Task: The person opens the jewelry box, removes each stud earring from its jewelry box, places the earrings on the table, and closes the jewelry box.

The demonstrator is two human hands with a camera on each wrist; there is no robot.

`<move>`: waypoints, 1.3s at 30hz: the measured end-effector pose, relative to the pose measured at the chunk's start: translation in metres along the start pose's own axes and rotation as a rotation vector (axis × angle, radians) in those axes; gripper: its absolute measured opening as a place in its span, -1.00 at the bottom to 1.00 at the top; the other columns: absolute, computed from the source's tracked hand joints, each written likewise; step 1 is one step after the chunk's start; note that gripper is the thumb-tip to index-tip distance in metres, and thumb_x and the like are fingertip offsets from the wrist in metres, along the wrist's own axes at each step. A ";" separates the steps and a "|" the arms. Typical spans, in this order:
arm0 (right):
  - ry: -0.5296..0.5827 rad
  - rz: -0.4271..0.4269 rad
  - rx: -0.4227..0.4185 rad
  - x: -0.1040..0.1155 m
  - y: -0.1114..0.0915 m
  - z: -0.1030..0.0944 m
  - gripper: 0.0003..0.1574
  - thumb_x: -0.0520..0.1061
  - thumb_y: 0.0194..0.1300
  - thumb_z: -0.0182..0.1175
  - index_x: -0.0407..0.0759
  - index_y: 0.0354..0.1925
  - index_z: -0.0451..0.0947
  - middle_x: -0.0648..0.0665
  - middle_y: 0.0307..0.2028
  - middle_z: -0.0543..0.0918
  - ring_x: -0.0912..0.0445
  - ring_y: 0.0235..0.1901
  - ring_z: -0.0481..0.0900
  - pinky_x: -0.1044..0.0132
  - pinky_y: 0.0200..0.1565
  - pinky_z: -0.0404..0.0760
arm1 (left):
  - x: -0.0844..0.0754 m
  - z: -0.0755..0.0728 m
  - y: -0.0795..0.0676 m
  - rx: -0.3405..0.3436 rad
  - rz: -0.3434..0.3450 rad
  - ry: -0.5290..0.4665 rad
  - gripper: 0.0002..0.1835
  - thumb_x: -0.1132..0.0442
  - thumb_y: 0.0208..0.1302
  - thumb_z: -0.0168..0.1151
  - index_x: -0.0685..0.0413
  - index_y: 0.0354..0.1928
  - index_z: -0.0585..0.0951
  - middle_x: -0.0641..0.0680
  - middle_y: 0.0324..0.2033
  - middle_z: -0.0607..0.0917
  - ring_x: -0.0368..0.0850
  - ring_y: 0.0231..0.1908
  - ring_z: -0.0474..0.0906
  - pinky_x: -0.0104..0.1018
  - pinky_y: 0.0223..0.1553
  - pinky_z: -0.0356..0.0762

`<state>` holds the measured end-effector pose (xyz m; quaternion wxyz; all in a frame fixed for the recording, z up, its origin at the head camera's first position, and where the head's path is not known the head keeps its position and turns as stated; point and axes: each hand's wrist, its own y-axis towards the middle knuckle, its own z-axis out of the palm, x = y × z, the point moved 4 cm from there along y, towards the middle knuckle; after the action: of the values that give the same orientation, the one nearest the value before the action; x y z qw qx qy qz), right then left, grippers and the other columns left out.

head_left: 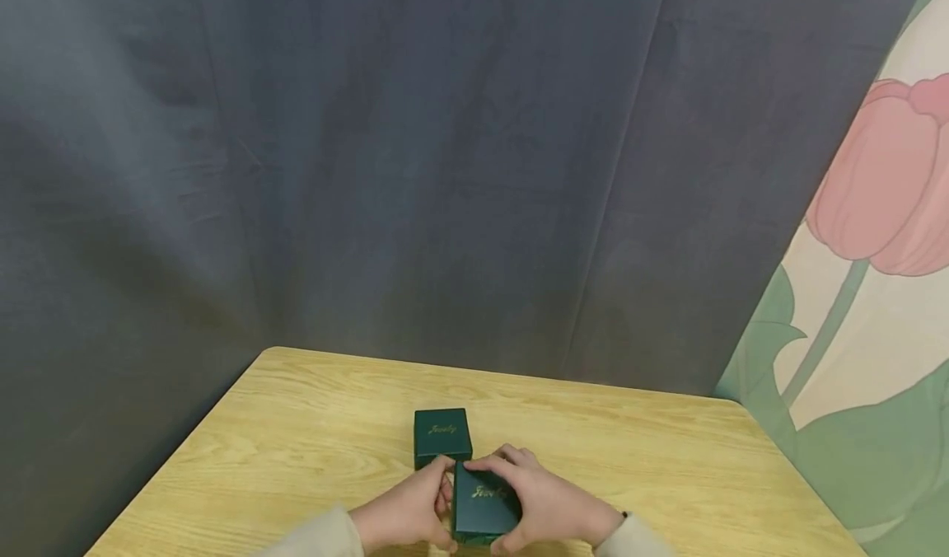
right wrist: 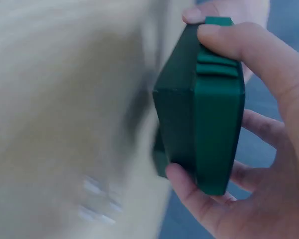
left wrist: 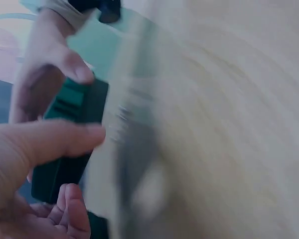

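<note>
A dark green jewelry box (head_left: 478, 499) with gold script on its lid is between both hands near the front of the table. My left hand (head_left: 411, 503) holds its left side, with the thumb at the near corner. On the opposite side my right hand (head_left: 549, 495) grips the box, thumb in front and fingers reaching round the far edge. A brighter green ribbon bow (right wrist: 217, 67) runs along the near side in the right wrist view. Just behind stands a second green jewelry box (head_left: 442, 433), its lower right partly hidden by the hands and the first box.
The wooden table (head_left: 319, 409) has a light, grained top. A grey-blue curtain (head_left: 445, 170) hangs behind it and along the left. To the right is a wall covering with a large pink tulip (head_left: 882, 178). Light-coloured sleeves (head_left: 319, 536) cover both forearms.
</note>
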<state>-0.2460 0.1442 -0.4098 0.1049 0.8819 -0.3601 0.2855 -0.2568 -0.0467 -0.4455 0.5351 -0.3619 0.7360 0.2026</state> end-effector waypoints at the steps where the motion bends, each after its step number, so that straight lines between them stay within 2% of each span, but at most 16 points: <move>1: 0.008 0.002 -0.011 0.001 0.000 -0.008 0.05 0.22 0.00 0.46 0.29 0.40 0.19 0.03 0.12 0.34 0.14 0.01 0.27 0.32 -0.13 0.48 | -0.008 -0.001 0.001 -0.034 0.001 -0.044 -0.07 0.51 -0.16 0.49 0.34 0.29 0.18 0.07 -0.31 0.42 -0.13 -0.37 0.34 -0.37 -0.34 0.36; 5: 0.002 0.024 -0.061 0.005 0.002 -0.042 0.08 0.15 -0.03 0.50 0.26 0.39 0.20 -0.02 0.15 0.35 0.03 0.06 0.30 0.28 -0.09 0.47 | -0.044 -0.010 0.008 -0.111 0.012 -0.092 -0.02 0.58 -0.13 0.43 0.38 0.37 0.10 0.11 -0.25 0.43 -0.09 -0.29 0.39 -0.31 -0.25 0.43; 8: -0.038 0.044 -0.090 0.003 0.006 -0.066 0.10 0.11 -0.04 0.51 0.25 0.40 0.20 -0.05 0.20 0.32 0.01 0.07 0.31 0.25 -0.09 0.48 | -0.066 -0.020 0.014 -0.144 0.016 -0.081 -0.04 0.49 -0.02 0.40 0.35 0.41 0.08 0.14 -0.14 0.45 -0.06 -0.19 0.46 -0.21 -0.15 0.50; 11: -0.079 0.053 -0.106 -0.002 0.011 -0.082 0.12 0.08 -0.06 0.52 0.18 0.41 0.19 -0.09 0.19 0.31 0.01 0.03 0.34 0.23 -0.11 0.49 | -0.080 -0.028 0.022 -0.157 -0.005 -0.068 -0.13 0.35 0.13 0.35 0.34 0.42 0.10 0.19 0.00 0.49 0.03 -0.04 0.51 -0.05 -0.01 0.51; 13: -0.106 0.057 -0.112 -0.008 0.015 -0.090 0.13 0.08 -0.06 0.52 0.14 0.42 0.20 -0.10 0.15 0.33 0.01 -0.01 0.33 0.22 -0.14 0.48 | -0.084 -0.031 0.029 -0.143 -0.028 -0.101 -0.19 0.26 0.23 0.29 0.36 0.42 0.10 0.26 0.10 0.48 0.13 0.09 0.49 0.05 0.12 0.43; 17: -0.125 0.082 -0.105 -0.025 0.023 -0.095 0.12 0.03 -0.05 0.52 0.09 0.42 0.20 -0.11 0.12 0.35 0.00 -0.05 0.29 0.17 -0.19 0.43 | -0.082 -0.032 0.044 -0.105 -0.070 -0.261 -0.26 0.25 0.35 0.13 0.44 0.42 0.06 0.39 0.31 0.30 0.25 0.29 0.32 0.12 0.30 0.22; 21: -0.105 0.102 -0.084 -0.047 0.030 -0.090 0.12 -0.01 -0.05 0.52 0.09 0.42 0.20 -0.13 0.16 0.35 0.01 -0.06 0.32 0.18 -0.19 0.42 | -0.073 -0.026 0.059 -0.099 -0.081 -0.346 -0.36 0.30 0.36 0.07 0.52 0.35 0.13 0.42 0.32 0.26 0.30 0.34 0.24 0.13 0.32 0.16; 25: -0.068 0.101 -0.059 -0.066 0.037 -0.080 0.13 -0.03 -0.08 0.54 0.07 0.42 0.22 -0.20 0.23 0.34 -0.01 -0.02 0.35 0.18 -0.16 0.44 | -0.065 -0.017 0.070 -0.108 -0.111 -0.350 -0.47 0.33 0.30 0.09 0.54 0.22 0.30 0.38 0.24 0.35 0.31 0.33 0.24 0.14 0.30 0.20; 27: -0.056 0.108 -0.042 -0.075 0.040 -0.074 0.13 -0.03 -0.08 0.54 0.08 0.41 0.23 -0.22 0.26 0.33 -0.05 0.03 0.35 0.15 -0.13 0.43 | -0.061 -0.013 0.073 -0.119 -0.147 -0.350 -0.43 0.33 0.27 0.11 0.54 0.25 0.28 0.38 0.27 0.32 0.29 0.35 0.22 0.12 0.29 0.23; 29: -0.045 0.113 -0.027 -0.082 0.043 -0.068 0.13 -0.04 -0.09 0.54 0.08 0.41 0.24 -0.24 0.28 0.32 -0.09 0.09 0.35 0.09 -0.09 0.43 | -0.057 -0.011 0.076 -0.133 -0.200 -0.328 -0.41 0.30 0.26 0.12 0.50 0.28 0.29 0.34 0.12 0.47 0.15 0.32 0.29 0.05 0.28 0.28; 31: -0.024 0.123 -0.009 -0.088 0.046 -0.062 0.12 -0.05 -0.09 0.55 0.07 0.41 0.24 -0.23 0.29 0.32 -0.12 0.14 0.34 0.03 -0.03 0.43 | -0.052 -0.008 0.080 -0.135 -0.238 -0.293 -0.37 0.28 0.27 0.13 0.44 0.33 0.27 0.30 0.16 0.46 -0.02 0.04 0.50 -0.04 0.20 0.38; 32: -0.007 0.121 0.000 -0.091 0.047 -0.059 0.12 -0.06 -0.09 0.55 0.07 0.41 0.24 -0.23 0.29 0.33 -0.13 0.16 0.35 0.01 0.01 0.43 | -0.050 -0.007 0.081 -0.131 -0.253 -0.278 -0.34 0.27 0.27 0.13 0.42 0.36 0.23 0.31 0.20 0.43 -0.07 0.01 0.48 -0.07 0.16 0.38; 34: 0.028 0.124 0.016 -0.095 0.048 -0.055 0.12 -0.09 -0.08 0.54 0.06 0.41 0.24 -0.22 0.29 0.34 -0.14 0.19 0.37 -0.03 0.08 0.43 | -0.048 -0.004 0.084 -0.119 -0.271 -0.252 -0.32 0.27 0.30 0.12 0.40 0.39 0.18 0.32 0.25 0.39 -0.05 0.03 0.47 -0.06 0.17 0.36; 36: 0.066 0.133 0.027 -0.098 0.050 -0.051 0.10 -0.11 -0.06 0.54 0.05 0.41 0.24 -0.20 0.28 0.35 -0.14 0.21 0.37 -0.04 0.13 0.41 | -0.047 0.000 0.085 -0.103 -0.273 -0.240 -0.27 0.27 0.31 0.12 0.40 0.42 0.09 0.34 0.41 0.13 0.12 0.14 0.43 0.03 0.21 0.31; 38: 0.084 0.140 0.032 -0.099 0.050 -0.049 0.09 -0.13 -0.06 0.53 0.05 0.40 0.25 -0.18 0.28 0.35 -0.14 0.22 0.36 -0.05 0.15 0.40 | -0.047 0.002 0.087 -0.094 -0.273 -0.230 -0.25 0.28 0.32 0.12 0.42 0.43 0.05 0.37 0.43 0.07 0.27 0.39 0.11 0.16 0.30 0.18; 39: 0.089 0.143 0.031 -0.100 0.050 -0.048 0.08 -0.15 -0.05 0.53 0.04 0.40 0.25 -0.18 0.28 0.35 -0.14 0.22 0.36 -0.05 0.15 0.40 | -0.047 0.003 0.087 -0.094 -0.273 -0.219 -0.25 0.28 0.32 0.12 0.42 0.43 0.05 0.36 0.43 0.08 0.29 0.41 0.07 0.20 0.30 0.15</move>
<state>-0.3596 0.1843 -0.4293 0.0865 0.8420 -0.4126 0.3365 -0.3124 0.0273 -0.4108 0.6169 -0.4589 0.6072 0.2003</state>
